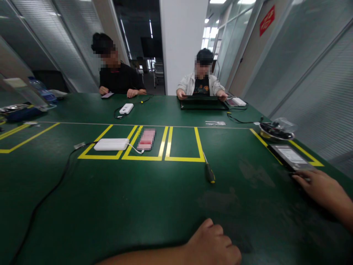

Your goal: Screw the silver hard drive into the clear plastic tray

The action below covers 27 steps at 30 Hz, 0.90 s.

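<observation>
My left hand (213, 244) rests on the green table (154, 198) near the bottom middle, its fingers curled into a loose fist; nothing shows in it. Over at the right, my right hand (321, 187) is closed at the near end of a flat dark hard drive (292, 156) with a white label. Its fingertips are partly hidden there. The drive lies between yellow tape lines. Between my hands and farther off lies a screwdriver (210, 173) with a black and yellow handle, its shaft pointing away from me.
Yellow tape outlines (143, 158) mark the table. A white power bank (111, 144) is cabled to a phone (146, 140); a black cable (44, 197) runs left. A bowl of cables (276, 131) stands beyond the drive. Two people sit opposite, one holding a dark flat panel (204, 103).
</observation>
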Available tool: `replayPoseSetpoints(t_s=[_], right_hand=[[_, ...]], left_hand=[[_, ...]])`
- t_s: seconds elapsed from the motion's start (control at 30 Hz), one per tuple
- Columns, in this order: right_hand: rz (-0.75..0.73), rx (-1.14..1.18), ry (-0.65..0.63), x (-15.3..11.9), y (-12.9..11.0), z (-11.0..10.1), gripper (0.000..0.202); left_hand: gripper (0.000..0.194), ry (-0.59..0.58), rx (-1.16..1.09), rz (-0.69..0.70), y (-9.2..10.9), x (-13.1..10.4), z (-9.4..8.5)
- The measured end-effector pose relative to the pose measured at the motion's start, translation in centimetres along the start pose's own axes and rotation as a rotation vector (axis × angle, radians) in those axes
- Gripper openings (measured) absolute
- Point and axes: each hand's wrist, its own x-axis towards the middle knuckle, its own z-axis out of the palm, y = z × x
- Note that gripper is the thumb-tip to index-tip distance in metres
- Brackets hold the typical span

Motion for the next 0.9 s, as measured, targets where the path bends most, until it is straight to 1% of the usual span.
replayPoseSetpoints(t_s=[0.13,0.23,0.37,0.47,0.6,0.7,0.8,0.9], right_hand=[[-0.014,-0.036,-0.003,0.6,-0.9,-0.1,0.043],[-0.014,-0.043,-0.002,0.7,-1.3,-0.4,0.041],[0.043,-0.024,-0.018,1.1,-1.1,-0.6,0.037],[0.058,0.0,-0.045,1.7,-0.7,-0.7,0.034],[0.033,0.019,-0.077,2.5,-0.2,-0.8,0.029],[-0.021,0.027,-0.077,2.8,-0.2,-1.0,0.027],[-0.058,0.032,-0.061,2.5,-0.4,-1.0,0.026],[-0.041,0.02,-0.046,2.2,-0.7,-1.0,0.028]], left_hand=[[0.036,0.016,-0.013,-0.001,0.0,-0.2,0.2],[0.037,0.002,-0.006,-0.003,0.0,-0.1,0.2],[0.036,-0.001,-0.004,-0.005,-0.1,-0.1,0.3],[0.037,0.008,-0.002,-0.003,-0.1,0.0,0.3],[0.036,-0.003,0.0,-0.008,-0.1,0.0,0.0],[0.035,-0.016,-0.009,-0.01,-0.1,0.0,-0.1],[0.035,-0.006,-0.005,-0.008,0.0,-0.1,0.2],[0.036,0.009,-0.004,-0.006,0.0,-0.2,0.6]])
